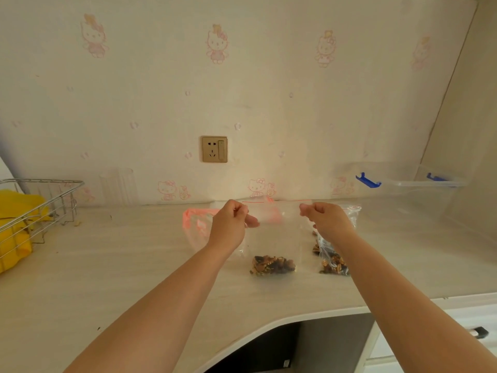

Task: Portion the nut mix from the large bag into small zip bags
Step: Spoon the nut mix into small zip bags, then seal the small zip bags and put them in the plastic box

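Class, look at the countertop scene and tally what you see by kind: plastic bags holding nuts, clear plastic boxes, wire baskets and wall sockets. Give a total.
Plastic bags holding nuts: 2 (small zip bag held up by left hand and right hand; large bag on the counter)
Clear plastic boxes: 1
Wire baskets: 1
Wall sockets: 1
Total: 5

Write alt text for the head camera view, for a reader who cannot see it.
Two hands, the left hand and right hand, pinch the top corners of a clear zip bag holding a small portion of nut mix above a pale counter. Another bag of nuts lies to its right, a wire basket at far left.
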